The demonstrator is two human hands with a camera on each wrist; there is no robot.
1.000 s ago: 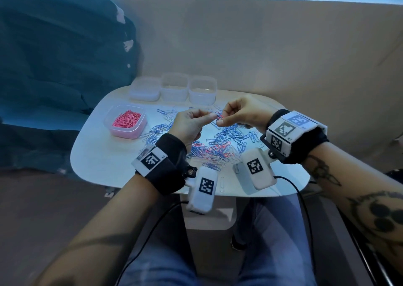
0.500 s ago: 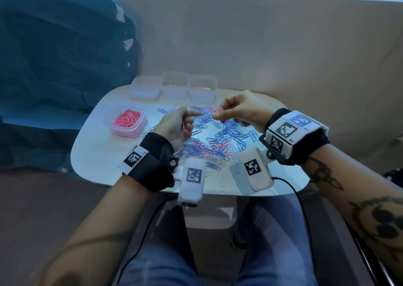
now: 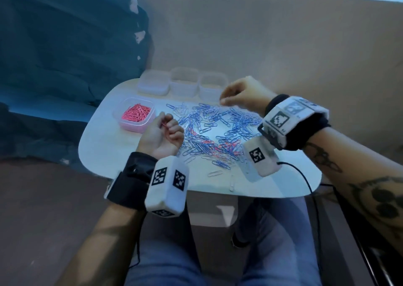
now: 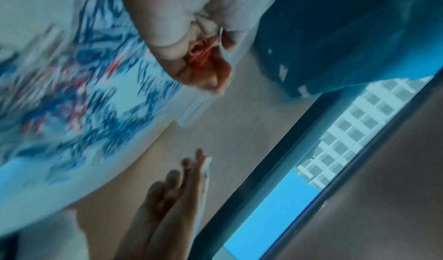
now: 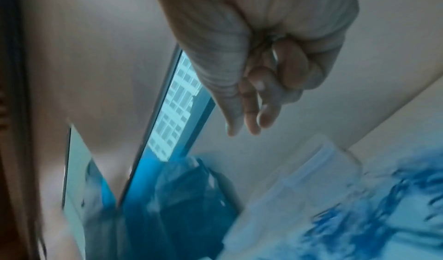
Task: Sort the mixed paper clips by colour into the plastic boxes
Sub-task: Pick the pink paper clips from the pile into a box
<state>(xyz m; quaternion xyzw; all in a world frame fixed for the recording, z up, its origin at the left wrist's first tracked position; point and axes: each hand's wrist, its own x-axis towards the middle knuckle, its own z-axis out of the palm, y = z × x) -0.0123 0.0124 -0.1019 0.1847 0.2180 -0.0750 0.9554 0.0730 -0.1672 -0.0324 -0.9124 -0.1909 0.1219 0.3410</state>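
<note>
Small white table (image 3: 113, 152), clip pile (image 3: 218, 131) mid-surface. Your left hand (image 3: 161, 136) curled round pink clips (image 3: 165, 125); right hand (image 3: 242, 96) fingers bunched, contents unclear. Clips light, springy, tangle-prone: pinch one loop end.

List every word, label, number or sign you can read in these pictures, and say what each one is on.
No readable words, brands or numbers in any view.
Black-and-white square code markers, patterns and not text: on the left wrist unit and the right wrist unit.
Tiny marks beside the markers on the right wrist band: too small and blurred to read.
The plastic boxes show no label.
</note>
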